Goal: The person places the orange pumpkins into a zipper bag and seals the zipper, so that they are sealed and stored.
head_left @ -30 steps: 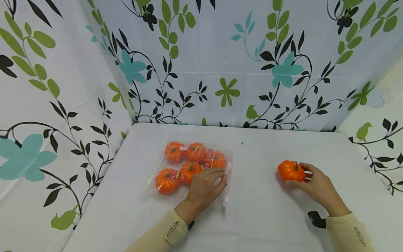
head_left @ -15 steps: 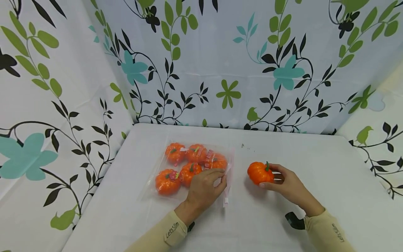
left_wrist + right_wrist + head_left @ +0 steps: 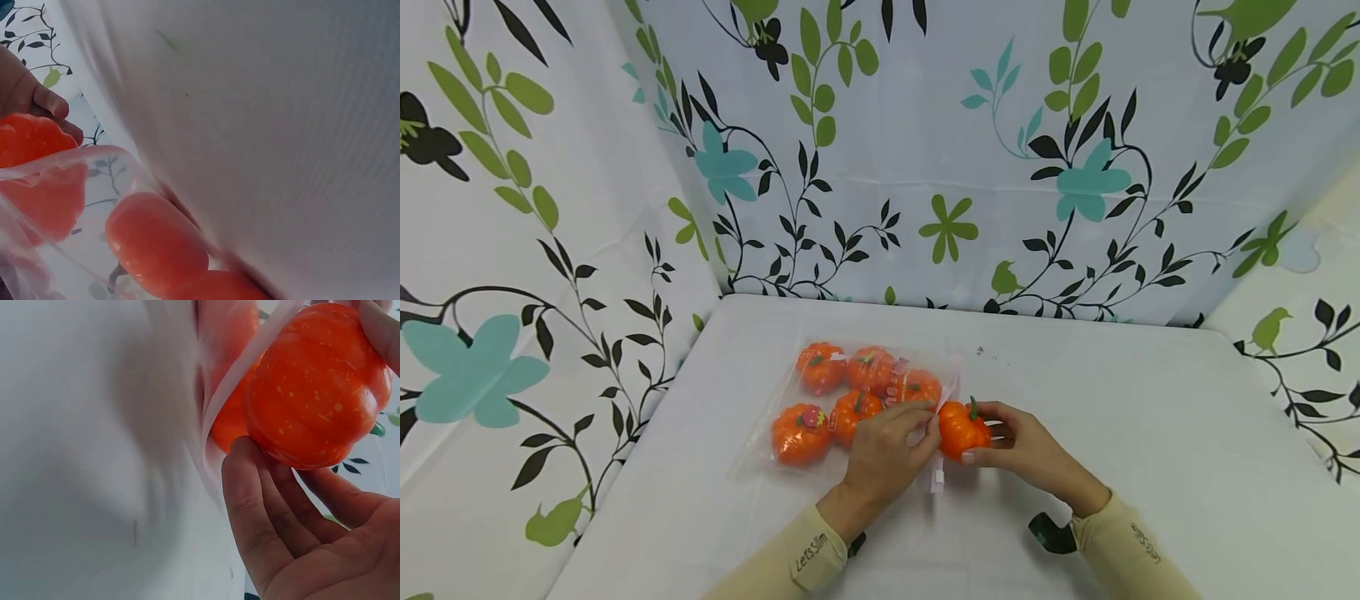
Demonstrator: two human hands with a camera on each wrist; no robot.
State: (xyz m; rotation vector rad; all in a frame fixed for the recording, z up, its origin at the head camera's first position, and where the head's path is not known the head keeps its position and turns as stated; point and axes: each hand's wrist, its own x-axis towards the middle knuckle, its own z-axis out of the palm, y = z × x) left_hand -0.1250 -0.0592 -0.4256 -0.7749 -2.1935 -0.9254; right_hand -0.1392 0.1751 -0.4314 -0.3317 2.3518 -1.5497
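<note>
A clear zip bag [image 3: 950, 385] with pink edging lies on the table, several small orange toy pumpkins [image 3: 801, 435] inside it. My left hand [image 3: 887, 446] pinches the bag's right edge at its mouth. In my right hand [image 3: 1037, 454] another toy pumpkin [image 3: 962, 432] with a green stem is gripped between thumb and fingers, right at that mouth. The right wrist view has this pumpkin [image 3: 315, 387] beside the bag's raised pink rim [image 3: 215, 403], with a pumpkin inside just behind it. From the left wrist, the held pumpkin [image 3: 31, 131] is partly seen through the film.
The white tabletop [image 3: 1150, 400] extends right of the bag. A pink zip slider [image 3: 937, 479] hangs at the bag's near corner. Leaf-patterned cloth [image 3: 880, 167] stands behind the table and along both sides.
My right hand has carried the pumpkin leftward across the table to the bag's mouth. My left hand keeps its pinch on the bag's edge, and the bag's pumpkins lie as before.
</note>
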